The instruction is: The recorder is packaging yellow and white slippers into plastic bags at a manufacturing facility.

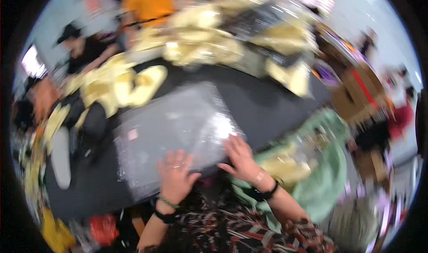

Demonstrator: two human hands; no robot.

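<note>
A flat clear plastic bag with something dark inside lies on the black table. My left hand rests palm down on the bag's near edge, fingers spread. Just to its right, my right hand presses flat on the bag's near right corner, fingers apart. Neither hand grips anything. The picture is blurred by motion.
Pale yellow garments lie piled at the table's left and more in plastic at the far side. A light green bin with packed yellow items stands to my right. Other people work at the far left and far side.
</note>
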